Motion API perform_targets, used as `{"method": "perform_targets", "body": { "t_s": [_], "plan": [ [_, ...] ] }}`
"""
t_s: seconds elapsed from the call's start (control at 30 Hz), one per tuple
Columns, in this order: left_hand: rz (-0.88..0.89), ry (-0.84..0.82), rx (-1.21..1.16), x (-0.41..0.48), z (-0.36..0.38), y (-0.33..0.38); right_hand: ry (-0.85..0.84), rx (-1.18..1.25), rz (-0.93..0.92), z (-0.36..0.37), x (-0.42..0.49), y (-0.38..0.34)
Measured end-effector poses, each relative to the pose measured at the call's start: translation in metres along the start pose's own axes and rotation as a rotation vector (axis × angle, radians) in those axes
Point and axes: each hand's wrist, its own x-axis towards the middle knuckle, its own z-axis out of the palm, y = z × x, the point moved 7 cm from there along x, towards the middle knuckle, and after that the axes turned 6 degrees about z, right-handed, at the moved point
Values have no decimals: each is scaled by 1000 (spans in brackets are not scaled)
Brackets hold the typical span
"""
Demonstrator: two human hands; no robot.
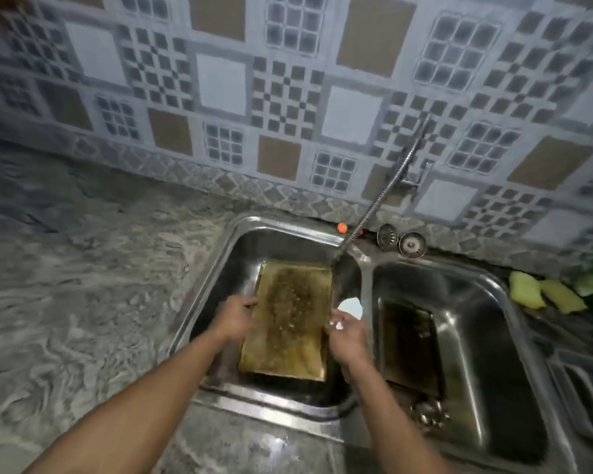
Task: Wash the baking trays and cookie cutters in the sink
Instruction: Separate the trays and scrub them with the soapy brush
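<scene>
A greasy golden baking tray (288, 319) is held over the left basin of the steel double sink (216, 285). My left hand (235, 316) grips its left edge and my right hand (344, 331) grips its right edge. The flexible faucet hose (374, 206) ends above the tray's far right corner. A second dark baking tray (409, 347) lies in the right basin, with several small metal cookie cutters (428, 410) at its near end.
Two round sink strainers (401, 241) sit on the rim behind the basins. Yellow sponges (545, 294) lie at the right, with a green item behind them. A drainboard (582, 388) is at the far right. Marble counter (83, 285) stretches to the left.
</scene>
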Motion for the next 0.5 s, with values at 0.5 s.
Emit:
{"method": "perform_targets", "body": {
  "t_s": [0.5],
  "plan": [
    [-218, -78, 44, 94, 21, -97, -35, -208, 321, 98, 113, 94]
  ]
}}
